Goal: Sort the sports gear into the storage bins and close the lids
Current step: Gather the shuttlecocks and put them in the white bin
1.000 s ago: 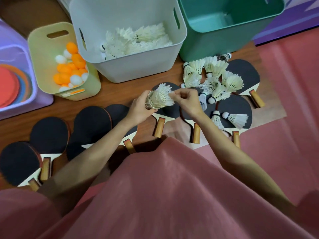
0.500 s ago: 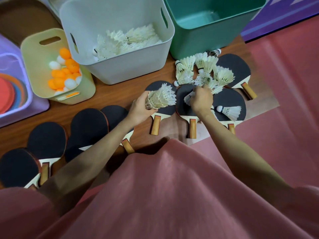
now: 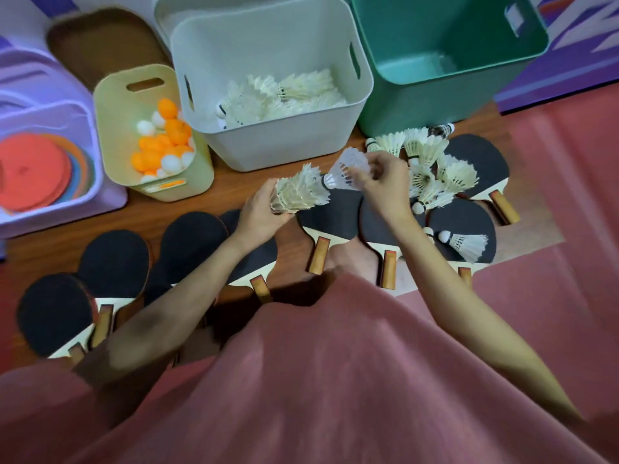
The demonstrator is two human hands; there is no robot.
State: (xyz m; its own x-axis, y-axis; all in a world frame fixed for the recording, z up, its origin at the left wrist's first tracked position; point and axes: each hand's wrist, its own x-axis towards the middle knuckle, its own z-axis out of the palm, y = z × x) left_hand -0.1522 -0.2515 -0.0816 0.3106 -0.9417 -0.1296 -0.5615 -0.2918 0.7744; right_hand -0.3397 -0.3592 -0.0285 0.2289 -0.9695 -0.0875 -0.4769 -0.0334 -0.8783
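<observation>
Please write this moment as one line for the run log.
left hand: holds shuttlecock stack | right hand: pinches one shuttlecock at stack's open end | white bin: partly filled

- Wooden floor (image 3: pixel 140 216): brown, with visible grain. It lies beneath the fingers (image 3: pixel 363 177) and runs out to their left and toward the far side.
- Pink-red mat (image 3: pixel 569 195): plain and flat on the floor, to the right of the fingers. Its near-left edge is stepped and meets the wood just right of them.
- Purple mat (image 3: pixel 576 61): pale stripes and a touch of orange. It sits well beyond and to the right of the fingers, bordering the far edge of the pink-red mat.
- Pink garment (image 3: pixel 335 380): soft cloth with loose folds, worn by the person. It fills the near side below the fingers, from left edge to right edge.
</observation>
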